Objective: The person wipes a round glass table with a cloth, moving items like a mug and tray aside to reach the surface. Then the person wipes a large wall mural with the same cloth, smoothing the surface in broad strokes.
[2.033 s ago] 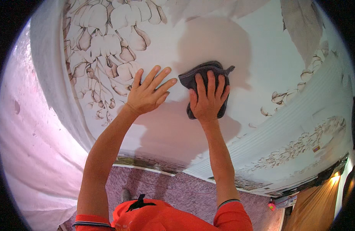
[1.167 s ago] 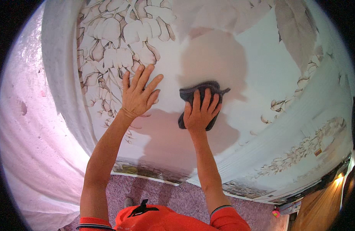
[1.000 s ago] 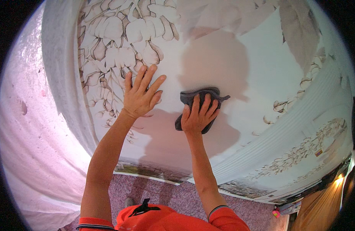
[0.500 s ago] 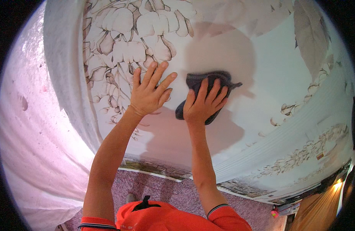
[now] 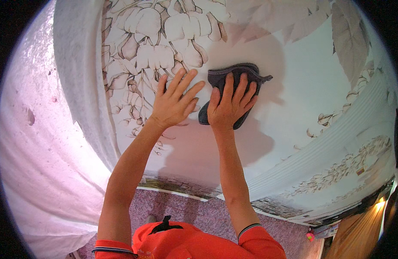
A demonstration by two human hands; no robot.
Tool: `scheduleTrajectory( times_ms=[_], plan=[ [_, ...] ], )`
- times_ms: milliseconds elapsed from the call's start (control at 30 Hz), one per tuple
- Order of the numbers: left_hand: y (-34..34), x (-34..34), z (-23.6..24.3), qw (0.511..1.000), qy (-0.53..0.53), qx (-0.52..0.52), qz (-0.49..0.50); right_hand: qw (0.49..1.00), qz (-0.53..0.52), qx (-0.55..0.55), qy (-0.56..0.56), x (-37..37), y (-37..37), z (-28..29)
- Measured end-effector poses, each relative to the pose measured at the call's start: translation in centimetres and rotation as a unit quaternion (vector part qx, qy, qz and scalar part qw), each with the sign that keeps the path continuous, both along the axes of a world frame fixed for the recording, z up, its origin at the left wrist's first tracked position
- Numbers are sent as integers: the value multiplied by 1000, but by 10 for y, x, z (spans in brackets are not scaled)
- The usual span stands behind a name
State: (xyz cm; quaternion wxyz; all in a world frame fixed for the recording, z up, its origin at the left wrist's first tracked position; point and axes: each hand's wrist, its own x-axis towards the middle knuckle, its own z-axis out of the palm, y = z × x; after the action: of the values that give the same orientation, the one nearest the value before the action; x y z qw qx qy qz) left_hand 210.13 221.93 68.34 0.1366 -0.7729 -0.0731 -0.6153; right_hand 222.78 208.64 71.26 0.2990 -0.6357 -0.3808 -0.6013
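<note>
My left hand [image 5: 175,99] lies open, fingers spread, against a pale printed wall covering [image 5: 302,73] with brown-outlined flowers on the left and grey leaves at upper right. Just right of it, my right hand [image 5: 229,105] presses spread fingers on a dark grey cloth [image 5: 218,75] lying against the covering. The cloth has a thick hem and a small loop sticking out at its upper right; my palm and fingers hide its middle. A soft shadow of my head and shoulders falls around both hands.
Pinkish-white draped sheeting [image 5: 43,164] hangs at the left beside a grey-white strip [image 5: 78,64]. Below are a mottled purplish floor covering [image 5: 281,228], my foot and red shirt. At lower right are brown hanging material [image 5: 354,233], a small light and a bright pink object [image 5: 310,235].
My right hand and the cloth moved down, then back up over the last second. My left hand has shifted rightward, staying spread. The view has shifted slightly.
</note>
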Motion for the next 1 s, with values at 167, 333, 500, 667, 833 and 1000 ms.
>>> scheduleTrajectory(
  times_ms=[167, 333, 500, 667, 833, 1000],
  plan=[
    [30, -25, -28, 999, -25, -20, 42, 1000, -5, -6, 4, -4, 3, -36],
    [31, -25, -37, 998, -42, -1, 50, 999, -15, -29, 9, -7, 10, -84],
    [31, -26, -37, 999, -34, -10, 27, 1000, -18, -10, 7, -10, 14, -78],
    [34, -26, -36, 999, -45, -4, 24, 999, 12, 31, 12, -22, 28, -22],
    [30, -31, -36, 999, -10, -20, 23, 999, -4, 30, 24, -27, 31, -33],
    [36, -25, -39, 999, -19, 1, 30, 999, -6, 13, 48, -31, 32, -71]
  ],
)
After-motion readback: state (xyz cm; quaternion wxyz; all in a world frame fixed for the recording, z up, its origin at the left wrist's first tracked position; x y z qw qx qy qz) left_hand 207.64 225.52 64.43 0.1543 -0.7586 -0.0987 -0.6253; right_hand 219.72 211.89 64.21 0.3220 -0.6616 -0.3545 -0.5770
